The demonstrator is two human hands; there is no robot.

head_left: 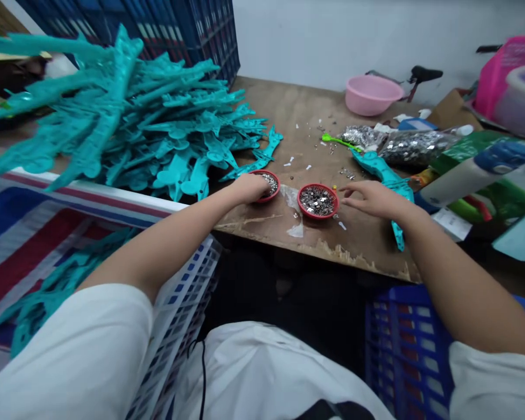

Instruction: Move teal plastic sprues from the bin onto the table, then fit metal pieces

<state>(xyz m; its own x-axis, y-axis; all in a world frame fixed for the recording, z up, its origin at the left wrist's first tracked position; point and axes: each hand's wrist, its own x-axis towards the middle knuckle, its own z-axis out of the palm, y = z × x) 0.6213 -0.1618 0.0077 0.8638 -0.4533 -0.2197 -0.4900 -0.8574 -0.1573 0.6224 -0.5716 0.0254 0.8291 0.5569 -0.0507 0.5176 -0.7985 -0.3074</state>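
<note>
My left hand (248, 189) is curled over the left red dish (275, 191) of metal studs (269, 183), its grip hidden. My right hand (371, 199) hangs half open, empty, beside the right dish (317, 217). The studs look light and slippery, so I'd pinch them with fingertips.

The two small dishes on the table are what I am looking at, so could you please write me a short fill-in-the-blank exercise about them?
The left hand rests on a dish with a ____ rim.
The other dish holds small ____ pieces.
A heap of teal plastic pieces lies to the ____ of both dishes.

Missing words: red; silver; left.
</note>
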